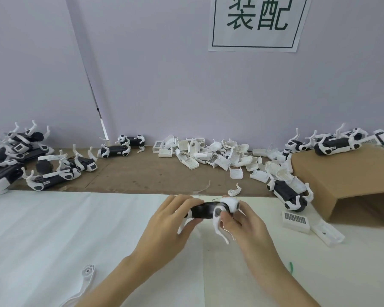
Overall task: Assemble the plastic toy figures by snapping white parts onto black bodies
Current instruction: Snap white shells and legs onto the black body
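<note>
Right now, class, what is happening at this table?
A person is assembling a toy figure. The left hand grips its black body, while the right hand pinches the white end with the legs. Loose white parts lie heaped by the wall. Figures are piled at the left, and more lie on a cardboard box at the right.

Bright even light, soft shadows, edges warped.

Read 装配 in dark green on a white sign, framed by a thin green border, taped to the wall. Striped labels on white parts stayed illegible.
</note>
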A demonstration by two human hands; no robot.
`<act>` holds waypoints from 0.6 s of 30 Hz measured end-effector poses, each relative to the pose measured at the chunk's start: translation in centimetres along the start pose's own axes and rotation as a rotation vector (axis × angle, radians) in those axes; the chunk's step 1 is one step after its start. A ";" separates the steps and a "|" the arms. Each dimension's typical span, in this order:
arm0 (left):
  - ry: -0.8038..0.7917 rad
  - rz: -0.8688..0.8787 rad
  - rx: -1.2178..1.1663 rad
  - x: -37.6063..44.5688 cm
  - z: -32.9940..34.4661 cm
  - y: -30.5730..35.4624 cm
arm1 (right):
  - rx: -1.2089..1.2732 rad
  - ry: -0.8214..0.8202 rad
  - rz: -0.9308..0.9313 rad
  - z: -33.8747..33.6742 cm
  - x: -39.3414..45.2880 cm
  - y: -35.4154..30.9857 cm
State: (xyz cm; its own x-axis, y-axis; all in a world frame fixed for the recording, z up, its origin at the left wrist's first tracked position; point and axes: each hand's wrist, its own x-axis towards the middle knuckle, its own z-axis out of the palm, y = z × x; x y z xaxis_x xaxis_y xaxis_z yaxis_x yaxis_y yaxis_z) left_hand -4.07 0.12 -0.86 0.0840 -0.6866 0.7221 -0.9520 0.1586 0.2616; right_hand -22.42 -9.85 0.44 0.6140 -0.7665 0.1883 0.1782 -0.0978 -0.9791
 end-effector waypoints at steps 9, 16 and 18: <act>-0.125 -0.484 -0.795 -0.1 0.1 1.5 | -0.128 -0.263 -0.099 -0.4 -0.4 0.3; -0.054 -0.290 -0.541 0.1 -0.2 2.7 | -0.137 -0.151 -0.176 0.6 -0.7 0.7; -0.111 -0.278 -0.587 0.0 -0.3 3.2 | -0.107 -0.157 -0.181 0.5 -0.8 0.7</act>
State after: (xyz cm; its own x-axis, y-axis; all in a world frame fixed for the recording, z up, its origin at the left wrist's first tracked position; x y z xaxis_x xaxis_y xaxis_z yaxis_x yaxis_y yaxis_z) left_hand -7.02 0.85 0.20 0.2426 -0.8221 0.5150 -0.5779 0.3039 0.7574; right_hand -22.38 -8.99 -0.32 0.6930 -0.6232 0.3624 0.2186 -0.2974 -0.9294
